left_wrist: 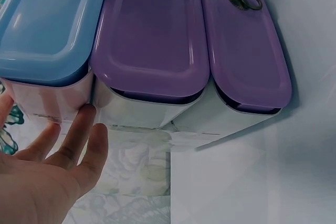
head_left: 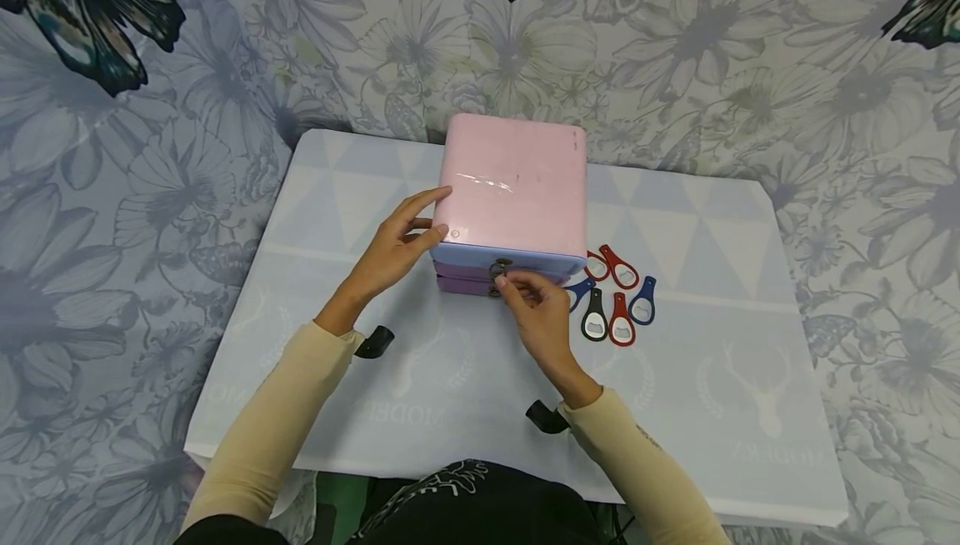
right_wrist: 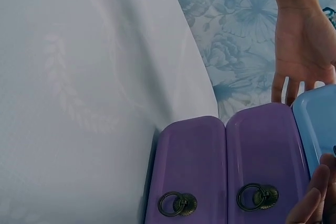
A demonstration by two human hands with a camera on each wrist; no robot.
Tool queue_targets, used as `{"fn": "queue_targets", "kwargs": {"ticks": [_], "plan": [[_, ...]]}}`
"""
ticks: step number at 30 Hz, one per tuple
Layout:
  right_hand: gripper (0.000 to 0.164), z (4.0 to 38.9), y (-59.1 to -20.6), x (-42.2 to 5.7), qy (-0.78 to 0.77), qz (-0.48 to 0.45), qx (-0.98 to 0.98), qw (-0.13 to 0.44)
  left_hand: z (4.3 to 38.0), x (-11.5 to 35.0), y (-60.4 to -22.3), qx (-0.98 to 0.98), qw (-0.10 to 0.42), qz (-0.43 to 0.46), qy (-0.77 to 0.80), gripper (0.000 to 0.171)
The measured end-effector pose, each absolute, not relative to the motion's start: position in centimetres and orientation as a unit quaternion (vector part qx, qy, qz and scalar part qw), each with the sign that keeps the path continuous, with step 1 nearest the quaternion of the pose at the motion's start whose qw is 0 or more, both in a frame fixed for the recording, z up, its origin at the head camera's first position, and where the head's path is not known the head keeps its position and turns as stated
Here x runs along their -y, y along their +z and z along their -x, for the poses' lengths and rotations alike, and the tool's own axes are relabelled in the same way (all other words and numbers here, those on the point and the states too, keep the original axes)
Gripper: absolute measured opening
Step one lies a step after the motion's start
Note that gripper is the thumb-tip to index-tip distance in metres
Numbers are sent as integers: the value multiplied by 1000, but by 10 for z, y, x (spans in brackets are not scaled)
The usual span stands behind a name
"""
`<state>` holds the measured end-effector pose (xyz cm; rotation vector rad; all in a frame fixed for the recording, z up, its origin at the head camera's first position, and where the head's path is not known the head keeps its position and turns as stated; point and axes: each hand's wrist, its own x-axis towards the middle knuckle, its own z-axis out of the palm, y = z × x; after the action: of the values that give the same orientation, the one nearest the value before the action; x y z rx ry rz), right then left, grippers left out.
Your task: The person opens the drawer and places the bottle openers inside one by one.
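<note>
A small chest of drawers with a pink top [head_left: 513,174] stands at the back middle of the table. Its front has a blue top drawer [left_wrist: 47,30] over two purple drawers [right_wrist: 262,150], each with a bronze ring pull. My left hand [head_left: 390,249] rests against the chest's left side, fingers extended and touching the wall and top edge. With thumb and fingertips, my right hand [head_left: 540,316] pinches the blue drawer's ring pull [head_left: 498,267]. In the right wrist view only a few fingers [right_wrist: 312,198] show at the blue front, and that ring is mostly hidden.
To the right of the chest lie several bottle openers, among them a black one [head_left: 595,317], a red one [head_left: 621,320] and a blue one [head_left: 642,302]. A pale patterned cloth [head_left: 720,378] covers the table, and a floral wall covering [head_left: 675,53] rises behind it.
</note>
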<state>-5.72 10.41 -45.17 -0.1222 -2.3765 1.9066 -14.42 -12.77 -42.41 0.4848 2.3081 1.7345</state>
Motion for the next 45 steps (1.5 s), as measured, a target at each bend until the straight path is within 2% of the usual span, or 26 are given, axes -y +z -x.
{"fn": "queue_targets", "kwargs": {"ticks": [11,21,30,45], "plan": [[20,52,-453,-107,643,17,764,60,144,129,-423,-775,117,-162,599,51],[18,43,-453,-106,629,27,775,45,143,126,-421,-772,115,-162,604,51],[13,24,-423,-98,625,16,780,38,146,128,-426,-777,117,-152,600,52],[13,1,-423,-99,621,3,783,24,145,126,-422,-772,123,-151,605,56]]}}
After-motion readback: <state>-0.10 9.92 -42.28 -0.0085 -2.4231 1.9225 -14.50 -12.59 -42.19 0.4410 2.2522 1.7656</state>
